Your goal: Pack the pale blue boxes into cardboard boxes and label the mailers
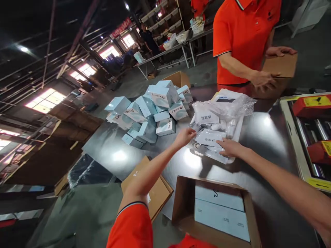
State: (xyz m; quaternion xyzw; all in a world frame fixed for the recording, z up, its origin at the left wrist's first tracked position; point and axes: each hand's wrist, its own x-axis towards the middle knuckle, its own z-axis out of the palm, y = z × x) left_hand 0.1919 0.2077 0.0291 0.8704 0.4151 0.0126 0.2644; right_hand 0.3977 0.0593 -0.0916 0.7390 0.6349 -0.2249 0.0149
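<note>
Your left hand (184, 137) is at the left edge of the heap of packets, fingers bent; you cannot tell from here whether they are pinching anything. Your right hand (230, 148) has its fingers at the right end of a white printed packet (210, 136), though whether they grip it is unclear. That packet lies on top of other packets at the near side of a white tray (239, 130), between your hands. On the tray's far side, in front of the co-worker (244, 41), is clear plastic wrapping (240, 103). To your left on the table (269, 148) is a jumbled pile of light-blue boxes (148, 106). Nearest you stands an open carton (184, 203) with pale-blue boxes (221, 217) inside, and folded cardboard (158, 194) lies left of it.
</note>
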